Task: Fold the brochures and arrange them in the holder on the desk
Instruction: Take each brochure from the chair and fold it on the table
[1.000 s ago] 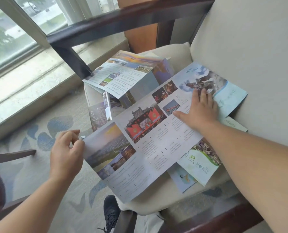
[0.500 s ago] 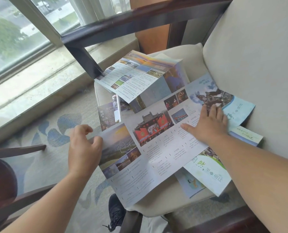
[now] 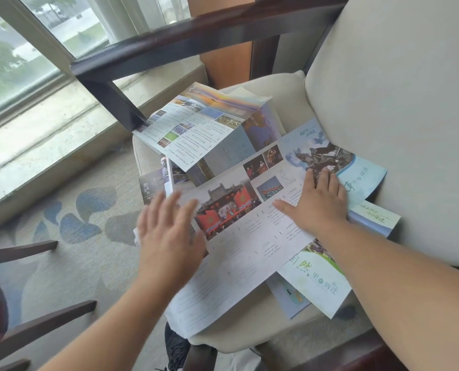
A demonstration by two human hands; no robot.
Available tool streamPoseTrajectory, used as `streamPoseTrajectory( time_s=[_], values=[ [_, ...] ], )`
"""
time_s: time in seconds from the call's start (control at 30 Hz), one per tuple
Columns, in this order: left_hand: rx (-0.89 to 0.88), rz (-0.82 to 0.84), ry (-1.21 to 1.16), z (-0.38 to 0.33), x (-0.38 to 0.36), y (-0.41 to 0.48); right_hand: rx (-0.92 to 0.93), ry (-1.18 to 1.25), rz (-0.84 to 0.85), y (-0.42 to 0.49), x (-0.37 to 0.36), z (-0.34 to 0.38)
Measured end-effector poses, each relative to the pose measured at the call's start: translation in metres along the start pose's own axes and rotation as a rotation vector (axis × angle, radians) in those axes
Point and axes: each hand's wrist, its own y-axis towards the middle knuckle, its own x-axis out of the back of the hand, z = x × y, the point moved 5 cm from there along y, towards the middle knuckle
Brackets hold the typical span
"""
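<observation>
Both hands on the long brochure [image 3: 252, 236], which lies unfolded across the chair seat [image 3: 233, 341].

Right hand [image 3: 318, 203]: palm down, fingers straight and close together, thumb out to the side, pressing the brochure's right part near the horse photo. Left hand [image 3: 169, 231]: motion-blurred, fingers straight and spread, gripping nothing, over the brochure's left end; cannot tell whether it touches the paper. A white paper edge shows just left of that hand. Second brochure [image 3: 196, 129] stands half open, tent-like, at the far side of the seat, below the dark armrest [image 3: 196, 36]. Green brochure [image 3: 320, 279] lies partly under the long one's near right edge. Patterned carpet [image 3: 70, 199] to the left.
</observation>
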Motion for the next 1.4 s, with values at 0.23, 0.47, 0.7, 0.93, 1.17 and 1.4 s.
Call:
streamPoseTrajectory(
  time_s=[0.23,0.47,0.7,0.93,1.17,1.4],
  values=[
    [-0.193,0.4,0.166,-0.067,-0.084,-0.017,0.026,-0.055,-0.113,-0.005,0.004,-0.005],
    [-0.16,0.476,0.168,-0.064,-0.101,-0.029,0.009,-0.048,-0.041,0.002,-0.007,-0.018],
    [-0.29,0.456,0.077,-0.103,-0.091,-0.029,0.042,0.006,-0.139,-0.005,-0.002,-0.018],
    [-0.348,0.305,0.089,-0.117,-0.05,-0.035,0.069,0.04,-0.134,-0.025,0.009,-0.015],
    [-0.304,0.166,0.027,-0.121,0.007,-0.034,0.242,0.346,-0.182,-0.074,0.07,-0.016],
    [-0.325,0.149,0.016,-0.127,0.087,-0.031,0.541,-0.025,-0.204,-0.124,0.149,-0.033]
  ],
)
